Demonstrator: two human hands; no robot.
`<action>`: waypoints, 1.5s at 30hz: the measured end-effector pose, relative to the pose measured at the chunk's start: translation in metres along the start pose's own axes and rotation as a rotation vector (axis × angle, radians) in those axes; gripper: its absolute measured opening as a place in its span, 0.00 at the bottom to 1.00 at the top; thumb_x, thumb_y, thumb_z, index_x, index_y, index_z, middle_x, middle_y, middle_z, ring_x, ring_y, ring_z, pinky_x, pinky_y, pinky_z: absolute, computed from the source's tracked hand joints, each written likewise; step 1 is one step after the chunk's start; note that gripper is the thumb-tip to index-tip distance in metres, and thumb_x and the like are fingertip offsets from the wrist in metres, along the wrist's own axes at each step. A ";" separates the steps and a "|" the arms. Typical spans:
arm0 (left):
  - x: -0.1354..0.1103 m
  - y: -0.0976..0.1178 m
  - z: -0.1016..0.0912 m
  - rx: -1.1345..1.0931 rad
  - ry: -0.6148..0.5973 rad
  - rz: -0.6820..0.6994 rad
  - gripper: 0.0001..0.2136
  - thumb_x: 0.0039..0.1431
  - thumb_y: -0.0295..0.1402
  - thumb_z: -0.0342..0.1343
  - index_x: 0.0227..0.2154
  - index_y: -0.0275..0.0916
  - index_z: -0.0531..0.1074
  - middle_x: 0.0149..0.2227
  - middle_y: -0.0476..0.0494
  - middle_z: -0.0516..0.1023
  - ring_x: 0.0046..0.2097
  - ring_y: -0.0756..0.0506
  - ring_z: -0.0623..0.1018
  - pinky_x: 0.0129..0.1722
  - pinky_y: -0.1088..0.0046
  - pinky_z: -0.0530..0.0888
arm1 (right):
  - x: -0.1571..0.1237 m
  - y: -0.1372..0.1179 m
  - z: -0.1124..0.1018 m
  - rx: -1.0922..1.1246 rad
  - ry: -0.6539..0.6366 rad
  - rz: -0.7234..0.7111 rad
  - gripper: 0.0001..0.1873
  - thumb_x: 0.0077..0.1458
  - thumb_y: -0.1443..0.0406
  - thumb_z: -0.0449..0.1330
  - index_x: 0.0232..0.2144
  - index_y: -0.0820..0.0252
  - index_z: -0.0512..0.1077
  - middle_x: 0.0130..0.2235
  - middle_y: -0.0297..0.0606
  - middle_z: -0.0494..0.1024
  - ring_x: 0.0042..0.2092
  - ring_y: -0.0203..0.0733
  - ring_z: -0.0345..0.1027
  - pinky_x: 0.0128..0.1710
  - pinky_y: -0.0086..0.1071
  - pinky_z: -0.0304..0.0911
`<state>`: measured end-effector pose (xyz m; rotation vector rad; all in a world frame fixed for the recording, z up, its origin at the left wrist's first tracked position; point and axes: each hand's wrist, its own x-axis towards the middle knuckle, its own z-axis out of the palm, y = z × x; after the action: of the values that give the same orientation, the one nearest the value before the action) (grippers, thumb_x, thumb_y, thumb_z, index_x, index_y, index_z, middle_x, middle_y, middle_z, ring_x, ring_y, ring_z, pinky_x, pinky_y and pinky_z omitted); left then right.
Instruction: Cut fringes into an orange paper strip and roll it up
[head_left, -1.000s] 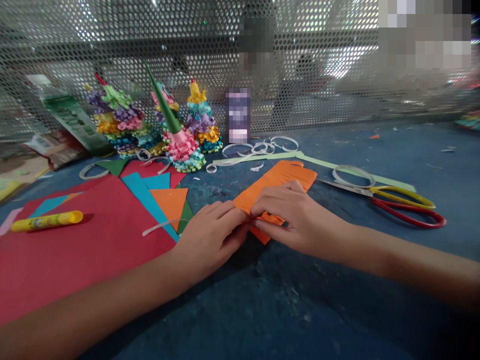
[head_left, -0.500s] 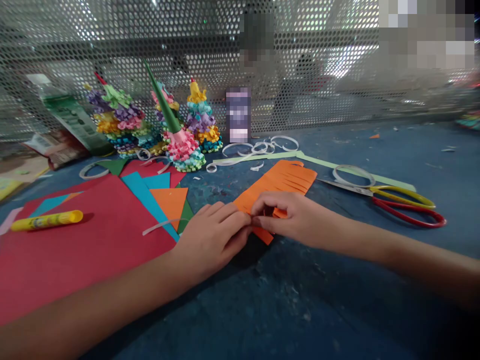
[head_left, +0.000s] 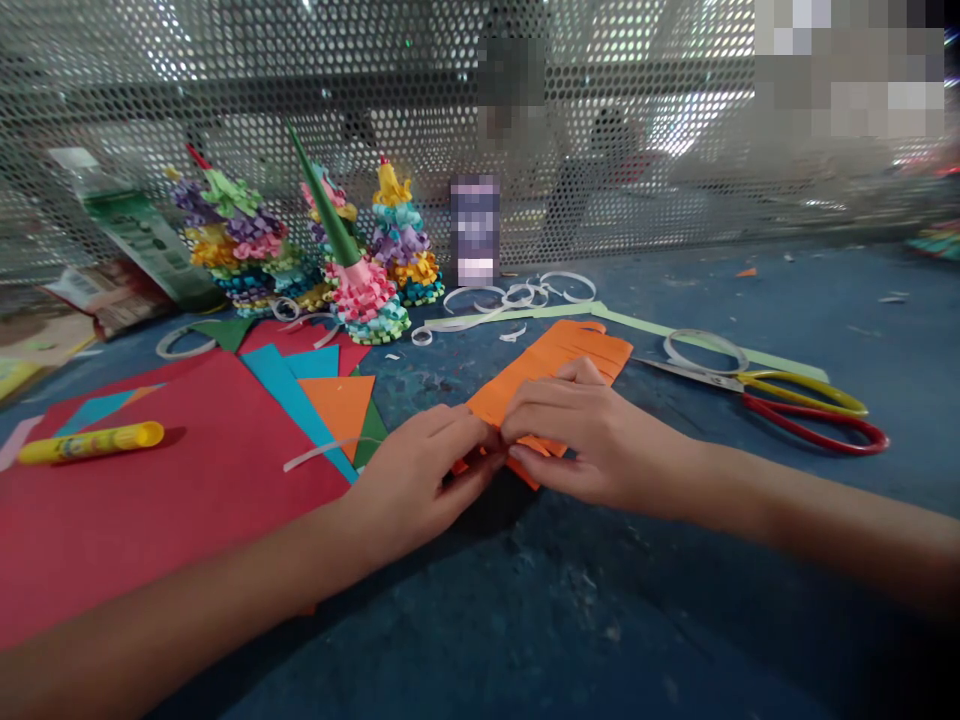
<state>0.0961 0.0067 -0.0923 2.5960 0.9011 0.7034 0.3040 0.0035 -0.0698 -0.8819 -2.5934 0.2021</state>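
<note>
A fringed strip of orange paper (head_left: pixel 517 370) lies slantwise on the blue table, slits cut along its right edge. My left hand (head_left: pixel 427 465) is closed on the strip's near left end, thumb and fingers pinched together. From the right, my right hand (head_left: pixel 592 430) pinches the same end, its fingertips meeting those of the left. The exact fold or curl between the fingertips is hidden. Beyond the hands stands a paper cone (head_left: pixel 367 300) with a green tip and rows of pink and turquoise curls.
Scissors (head_left: pixel 810 405) with red and yellow handles lie right, beside a pale green strip (head_left: pixel 652 327). Red paper (head_left: pixel 187 500) with a yellow glue tube (head_left: pixel 90 443) covers the left. Several curled-paper cones (head_left: pixel 409 240), a bottle (head_left: pixel 142 230) and a phone (head_left: pixel 475 230) stand before a perforated metal screen (head_left: pixel 420 60).
My right hand's fingers have shifted over the orange strip, its index finger less curled and the hand laid flatter. My left fingers have moved slightly, showing a bit of orange beneath them.
</note>
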 end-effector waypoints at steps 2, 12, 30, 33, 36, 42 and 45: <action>-0.002 0.000 0.002 0.081 0.015 0.029 0.03 0.64 0.32 0.49 0.35 0.40 0.65 0.32 0.50 0.71 0.35 0.48 0.71 0.34 0.72 0.66 | 0.002 -0.002 0.000 0.122 -0.026 0.097 0.04 0.53 0.71 0.56 0.29 0.60 0.69 0.32 0.31 0.75 0.34 0.35 0.65 0.39 0.35 0.50; -0.007 0.002 0.003 0.368 0.039 0.180 0.09 0.67 0.33 0.43 0.37 0.39 0.68 0.32 0.47 0.73 0.33 0.47 0.68 0.32 0.70 0.62 | 0.003 0.000 0.000 0.505 -0.167 0.400 0.05 0.51 0.71 0.54 0.29 0.59 0.69 0.27 0.31 0.73 0.30 0.35 0.65 0.30 0.29 0.59; -0.006 0.000 0.004 0.276 -0.003 0.117 0.08 0.67 0.32 0.43 0.39 0.39 0.66 0.33 0.47 0.72 0.33 0.46 0.67 0.32 0.70 0.62 | 0.005 0.003 0.005 0.739 -0.175 0.568 0.03 0.51 0.66 0.56 0.30 0.59 0.70 0.29 0.32 0.72 0.30 0.35 0.66 0.27 0.27 0.60; -0.005 -0.001 0.004 0.255 -0.001 0.080 0.07 0.66 0.32 0.44 0.38 0.39 0.66 0.32 0.47 0.71 0.33 0.46 0.67 0.32 0.70 0.62 | 0.004 0.000 0.004 0.582 -0.093 0.468 0.03 0.52 0.68 0.55 0.31 0.59 0.69 0.29 0.32 0.73 0.30 0.35 0.66 0.29 0.28 0.59; -0.004 -0.001 0.003 0.218 0.008 0.049 0.07 0.66 0.32 0.45 0.35 0.39 0.66 0.31 0.48 0.70 0.33 0.47 0.68 0.31 0.71 0.63 | 0.002 -0.004 0.004 0.314 0.014 0.259 0.05 0.53 0.71 0.55 0.32 0.58 0.69 0.32 0.32 0.74 0.33 0.36 0.66 0.36 0.32 0.55; -0.003 0.000 0.001 0.096 0.035 0.001 0.04 0.64 0.30 0.47 0.34 0.40 0.66 0.30 0.49 0.70 0.33 0.48 0.70 0.31 0.73 0.65 | -0.006 -0.004 0.006 -0.283 0.092 -0.081 0.10 0.63 0.69 0.49 0.34 0.59 0.70 0.34 0.37 0.76 0.36 0.39 0.66 0.40 0.38 0.47; -0.002 0.001 -0.001 0.022 0.026 -0.029 0.03 0.62 0.28 0.48 0.34 0.40 0.65 0.30 0.50 0.70 0.33 0.49 0.70 0.30 0.74 0.65 | -0.008 -0.003 0.008 -0.405 0.107 -0.161 0.11 0.63 0.71 0.48 0.35 0.58 0.70 0.35 0.36 0.77 0.36 0.39 0.67 0.40 0.37 0.47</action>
<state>0.0944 0.0051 -0.0920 2.5934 0.9570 0.7255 0.3048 -0.0043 -0.0786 -0.7797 -2.6291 -0.4173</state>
